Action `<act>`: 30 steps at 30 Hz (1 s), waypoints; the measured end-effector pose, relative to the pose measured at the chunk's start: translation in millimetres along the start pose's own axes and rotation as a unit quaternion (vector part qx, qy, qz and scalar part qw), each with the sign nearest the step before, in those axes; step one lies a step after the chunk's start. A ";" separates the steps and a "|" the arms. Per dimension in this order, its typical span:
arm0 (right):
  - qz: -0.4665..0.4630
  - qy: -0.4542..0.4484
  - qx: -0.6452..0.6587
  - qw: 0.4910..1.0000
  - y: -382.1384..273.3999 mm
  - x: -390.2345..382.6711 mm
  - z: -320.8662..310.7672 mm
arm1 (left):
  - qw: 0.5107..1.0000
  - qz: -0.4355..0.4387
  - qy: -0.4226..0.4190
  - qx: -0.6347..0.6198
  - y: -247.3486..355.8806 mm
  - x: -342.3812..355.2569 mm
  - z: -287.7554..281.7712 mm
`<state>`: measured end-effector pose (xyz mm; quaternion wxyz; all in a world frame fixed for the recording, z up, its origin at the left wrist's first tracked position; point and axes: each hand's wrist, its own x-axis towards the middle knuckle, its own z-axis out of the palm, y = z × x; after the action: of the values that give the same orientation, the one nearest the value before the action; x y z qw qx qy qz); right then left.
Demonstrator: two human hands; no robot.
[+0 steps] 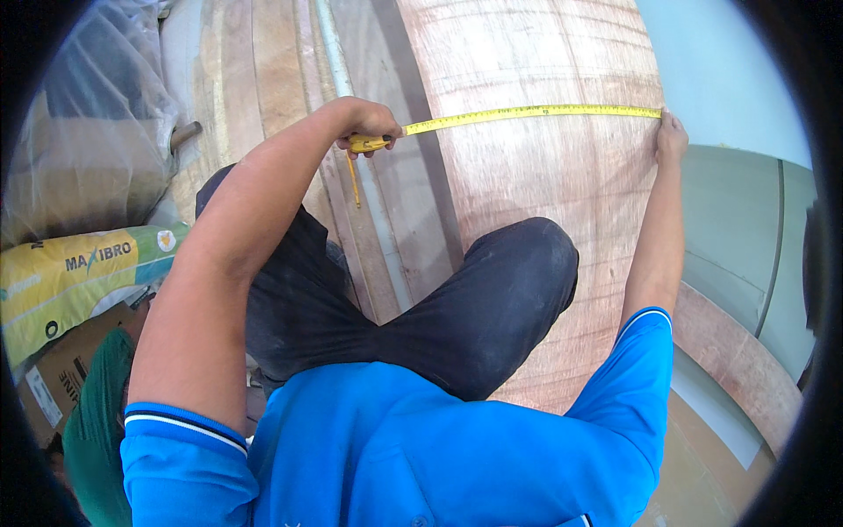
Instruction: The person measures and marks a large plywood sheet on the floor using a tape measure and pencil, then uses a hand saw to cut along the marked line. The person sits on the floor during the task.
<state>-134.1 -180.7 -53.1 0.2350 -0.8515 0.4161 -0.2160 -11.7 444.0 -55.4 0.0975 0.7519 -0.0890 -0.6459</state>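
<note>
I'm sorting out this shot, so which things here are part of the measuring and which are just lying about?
In use:
left hand
right hand
yellow tape measure
pencil
plywood sheet

Lying about:
printed sack
cardboard box
plastic-wrapped bundle

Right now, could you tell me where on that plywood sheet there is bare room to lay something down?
The plywood sheet is bare above the tape measure, and below it down to the right knee. It is crowded left of the board, where the left hand holds the tape case and a pencil, beside stacked boards.
</note>
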 end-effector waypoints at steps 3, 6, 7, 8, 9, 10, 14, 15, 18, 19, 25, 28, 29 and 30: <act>0.005 -0.001 0.032 0.999 1.4 -0.3 1.3 | 1.000 0.002 -0.001 0.006 1.3 -2.1 -0.6; 0.013 0.005 0.041 0.999 4.2 1.8 3.0 | 1.000 -0.003 0.003 0.009 3.1 -3.2 -1.6; 0.012 0.006 0.047 0.999 6.4 3.4 2.7 | 1.000 -0.006 0.004 0.010 4.1 -3.2 -2.1; 0.012 0.007 0.052 0.999 8.7 5.1 1.8 | 1.000 -0.003 0.002 0.011 4.9 -3.3 -2.5; 0.011 0.007 0.059 0.998 8.8 5.8 2.1 | 1.000 -0.002 0.000 0.012 4.9 -3.6 -2.9; 0.011 0.009 0.059 0.998 9.4 6.1 2.0 | 1.000 0.000 -0.001 0.012 5.3 -3.7 -3.2; 0.020 0.010 0.047 0.999 -1.9 -0.4 5.3 | 1.000 -0.007 0.002 0.014 3.7 -3.3 -1.6; 0.025 0.014 0.039 0.999 -2.0 -1.0 3.5 | 1.000 -0.006 0.002 0.014 4.3 -3.0 -2.3; 0.012 0.009 0.045 0.999 -2.7 -3.1 -0.9 | 1.000 -0.009 -0.005 0.028 6.8 -2.5 -3.9; 0.013 0.010 0.032 0.999 -3.4 -3.6 -2.1 | 0.999 -0.012 -0.008 0.035 7.8 -2.7 -4.2; 0.039 0.011 0.017 0.999 -10.0 -6.9 0.9 | 1.000 -0.016 -0.007 0.023 5.8 -0.5 -4.1; 0.027 -0.006 0.023 0.999 -3.0 -0.7 1.2 | 0.999 -0.013 -0.001 0.029 5.7 -3.8 -3.4; 0.021 -0.011 0.042 0.999 0.6 2.3 -0.5 | 1.000 -0.002 -0.001 0.031 6.8 -5.4 -4.6; 0.016 -0.020 0.061 0.998 3.6 2.9 0.2 | 0.999 0.006 -0.001 0.031 7.1 -9.5 -4.2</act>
<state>-134.6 -185.0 -54.9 0.2980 -0.8331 0.4107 -0.2200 -9.0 439.8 -43.9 0.0775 0.7536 -0.1138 -0.6428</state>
